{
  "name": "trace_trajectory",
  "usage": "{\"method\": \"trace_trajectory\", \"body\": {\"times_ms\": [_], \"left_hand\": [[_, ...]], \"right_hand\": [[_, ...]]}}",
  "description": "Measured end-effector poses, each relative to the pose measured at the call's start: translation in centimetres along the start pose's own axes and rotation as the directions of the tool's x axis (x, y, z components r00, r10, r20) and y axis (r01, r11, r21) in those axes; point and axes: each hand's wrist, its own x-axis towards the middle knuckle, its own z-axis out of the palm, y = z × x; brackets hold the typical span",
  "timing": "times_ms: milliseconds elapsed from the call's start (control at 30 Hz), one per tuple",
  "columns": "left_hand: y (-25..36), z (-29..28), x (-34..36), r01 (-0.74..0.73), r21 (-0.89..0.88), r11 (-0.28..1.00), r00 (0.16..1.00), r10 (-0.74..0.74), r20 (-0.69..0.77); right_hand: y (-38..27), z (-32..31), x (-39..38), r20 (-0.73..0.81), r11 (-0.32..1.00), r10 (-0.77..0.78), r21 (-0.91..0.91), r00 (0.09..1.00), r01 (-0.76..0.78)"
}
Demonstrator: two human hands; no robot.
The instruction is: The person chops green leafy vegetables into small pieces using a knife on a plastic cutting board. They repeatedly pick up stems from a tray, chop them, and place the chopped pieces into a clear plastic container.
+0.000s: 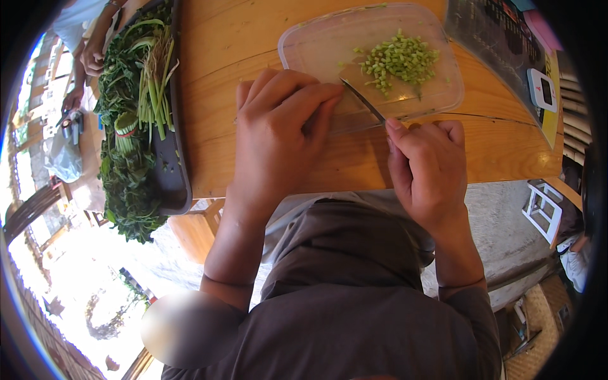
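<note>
My right hand (430,168) is closed around the handle of a small knife (365,101). Its narrow dark blade slants up and left over the near edge of a translucent plastic lid or tray (316,47). My left hand (278,130) is closed beside the blade tip, thumb and forefinger pressed together. What those fingers hold, if anything, is hidden. Small pieces of chopped green stems (402,62) lie heaped on the plastic, beyond the knife and apart from both hands.
At the left, a dark tray (172,171) holds leafy greens (130,76) and a bundle of pale green stems (155,95). Another person's hand (93,57) is beyond it. A small white digital device (542,90) lies on a dark printed sheet (487,38) at the right.
</note>
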Motion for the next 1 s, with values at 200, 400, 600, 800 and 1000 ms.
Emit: {"method": "trace_trajectory", "body": {"times_ms": [200, 400, 600, 800, 1000], "left_hand": [[0.0, -0.2, 0.0, -0.004, 0.012, 1.000, 1.000, 0.004, 0.016], [0.0, 0.2, -0.3, 0.008, 0.018, 1.000, 0.999, -0.007, -0.037], [0.0, 0.0, -0.2, 0.039, 0.014, 0.999, 0.999, -0.039, -0.022], [-0.1, 0.1, -0.3, 0.032, 0.017, 0.999, 0.999, -0.032, -0.030], [-0.1, 0.1, -0.3, 0.013, 0.023, 1.000, 1.000, -0.013, -0.016]], "right_hand": [[-0.2, -0.5, 0.9, 0.062, 1.000, 0.024, -0.012, 0.998, -0.023], [0.0, -0.1, 0.3, 0.008, 0.999, 0.032, -0.012, 0.999, -0.032], [0.2, 0.4, 0.2, -0.087, 0.999, 0.015, 0.052, 0.996, -0.010], [0.0, 0.2, 0.2, -0.034, 0.999, 0.004, 0.032, 0.999, -0.003], [0.0, -0.2, 0.8, 0.040, 1.000, 0.016, -0.026, 0.999, -0.015]]}}
